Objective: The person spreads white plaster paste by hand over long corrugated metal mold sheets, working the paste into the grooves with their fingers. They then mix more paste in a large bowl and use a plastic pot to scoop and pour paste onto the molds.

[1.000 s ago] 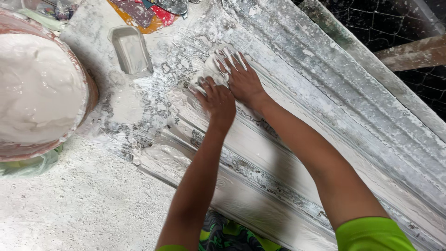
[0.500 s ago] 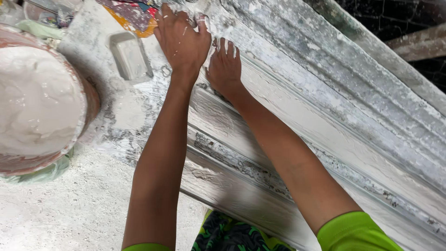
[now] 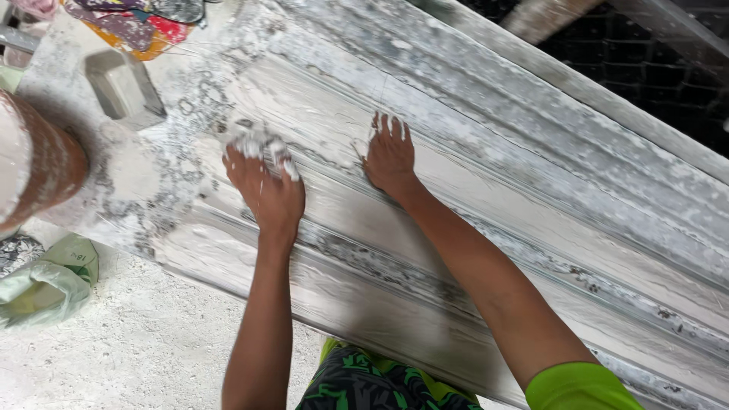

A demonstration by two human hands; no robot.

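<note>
Long grey-white ridged plaster moulding (image 3: pixel 486 197) spans counter (image 3: pixel 137 175) diagonally. Left hand (image 3: pixel 266 190) on moulding's near-left part, grip closed round lump of wet white plaster (image 3: pixel 262 144) (fingers coated). Right hand (image 3: pixel 391 156) just right of it, flat on moulding, grip wide, holding nothing. Small rectangular grey block (image 3: pixel 121 87) beyond moulding's left end.
</note>
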